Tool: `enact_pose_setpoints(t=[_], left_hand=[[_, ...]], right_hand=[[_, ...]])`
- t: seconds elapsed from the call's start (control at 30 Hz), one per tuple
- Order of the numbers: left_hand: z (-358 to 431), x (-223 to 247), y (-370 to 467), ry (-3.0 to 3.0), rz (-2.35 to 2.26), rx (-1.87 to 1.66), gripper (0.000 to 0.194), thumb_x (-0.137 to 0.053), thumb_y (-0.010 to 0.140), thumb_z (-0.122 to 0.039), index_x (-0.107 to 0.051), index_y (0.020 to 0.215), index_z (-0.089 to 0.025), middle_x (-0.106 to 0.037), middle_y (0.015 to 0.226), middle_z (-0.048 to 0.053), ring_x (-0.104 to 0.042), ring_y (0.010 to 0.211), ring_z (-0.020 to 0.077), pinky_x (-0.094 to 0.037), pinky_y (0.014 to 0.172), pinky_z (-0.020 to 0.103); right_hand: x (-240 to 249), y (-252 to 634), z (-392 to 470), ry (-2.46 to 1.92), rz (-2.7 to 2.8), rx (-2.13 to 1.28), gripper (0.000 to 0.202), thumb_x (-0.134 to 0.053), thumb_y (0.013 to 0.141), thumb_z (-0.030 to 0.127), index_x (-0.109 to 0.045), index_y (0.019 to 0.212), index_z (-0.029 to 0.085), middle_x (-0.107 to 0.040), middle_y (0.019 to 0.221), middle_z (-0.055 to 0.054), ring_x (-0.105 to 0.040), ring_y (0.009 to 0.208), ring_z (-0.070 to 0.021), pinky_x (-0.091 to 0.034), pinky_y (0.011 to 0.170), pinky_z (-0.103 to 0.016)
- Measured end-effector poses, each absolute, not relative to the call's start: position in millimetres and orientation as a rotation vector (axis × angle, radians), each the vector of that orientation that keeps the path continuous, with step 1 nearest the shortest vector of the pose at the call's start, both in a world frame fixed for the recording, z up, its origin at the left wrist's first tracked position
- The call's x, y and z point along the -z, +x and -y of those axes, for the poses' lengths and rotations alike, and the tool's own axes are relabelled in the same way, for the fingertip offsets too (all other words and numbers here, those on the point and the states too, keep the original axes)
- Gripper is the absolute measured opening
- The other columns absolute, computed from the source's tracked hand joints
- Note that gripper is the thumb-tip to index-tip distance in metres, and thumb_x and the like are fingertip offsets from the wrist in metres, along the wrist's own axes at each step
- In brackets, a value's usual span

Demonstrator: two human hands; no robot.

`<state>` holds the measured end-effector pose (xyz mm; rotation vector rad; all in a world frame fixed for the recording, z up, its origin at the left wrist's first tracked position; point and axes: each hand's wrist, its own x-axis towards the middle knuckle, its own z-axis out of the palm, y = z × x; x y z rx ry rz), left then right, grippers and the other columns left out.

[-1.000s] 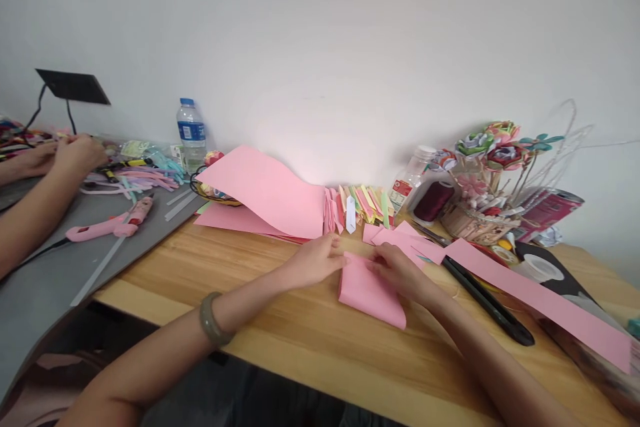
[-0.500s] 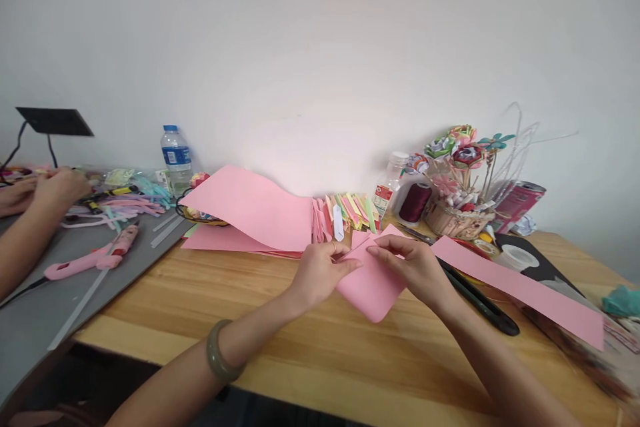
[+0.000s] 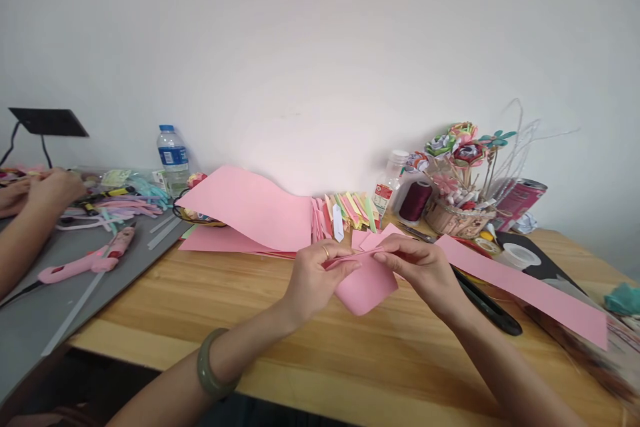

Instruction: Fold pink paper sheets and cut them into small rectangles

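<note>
A piece of pink paper (image 3: 367, 287), bent over into a rounded fold at the bottom, is held above the wooden table between both hands. My left hand (image 3: 315, 277) pinches its upper left edge between thumb and fingers. The upper right edge is pinched by my right hand (image 3: 420, 270). Just behind the hands lie small pink paper pieces (image 3: 373, 238). A long pink paper strip (image 3: 525, 290) lies to the right, over part of a black-handled tool (image 3: 487, 303). Large pink sheets (image 3: 255, 210) are stacked to the left, the top one curling up.
Folded paper strips (image 3: 353, 210), a milk bottle (image 3: 390, 180), dark red thread (image 3: 416, 201) and a flower basket (image 3: 460, 217) stand at the back. On the grey mat at left rests a pink glue gun (image 3: 90, 263); another person's hands (image 3: 53, 188) work beyond it.
Both hands have brought the paper's upper edges together and tilted it, so its folded bottom sits slightly higher and further left. The small pink pieces behind show more.
</note>
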<state>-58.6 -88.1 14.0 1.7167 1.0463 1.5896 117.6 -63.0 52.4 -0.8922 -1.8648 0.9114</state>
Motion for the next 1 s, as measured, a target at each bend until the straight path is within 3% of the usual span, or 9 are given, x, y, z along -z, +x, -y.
enact_pose_setpoints(t=[0.33,0.6,1.0], left_hand=[[92.2,-16.8,-60.1,1.901,-0.907,-1.723,0.009,-0.062,0.080,-0.021,-0.069,0.083,-0.017,-0.065,0.076,0.004,-0.059,0.069,0.0127,-0.048,0.064,0.023],[92.8,-17.7,-60.0,1.975,-0.893,-1.764,0.009,-0.061,0.080,-0.019,-0.069,0.083,-0.017,-0.065,0.076,0.004,-0.060,0.069,0.0125,-0.049,0.063,0.024],[92.8,-16.4,-59.5,1.981,-0.891,-1.773,0.005,-0.064,0.078,-0.019,-0.067,0.080,-0.017,-0.065,0.074,0.004,-0.060,0.068,0.0123,-0.049,0.061,0.022]], right_hand=[[-54.1,117.5,65.9,-0.828,1.863,-0.913,0.017,-0.064,0.074,0.036,-0.068,0.068,0.021,-0.061,0.066,-0.002,-0.053,0.061,-0.0131,-0.041,0.055,-0.025],[-54.3,118.4,68.0,-0.801,1.882,-0.820,0.012,-0.065,0.073,0.034,-0.068,0.075,0.022,-0.065,0.074,-0.003,-0.057,0.070,-0.0158,-0.046,0.064,-0.029],[-51.1,121.9,66.7,-0.722,1.895,-0.792,0.008,-0.065,0.074,0.029,-0.068,0.070,0.024,-0.063,0.068,-0.002,-0.055,0.065,-0.0149,-0.044,0.060,-0.029]])
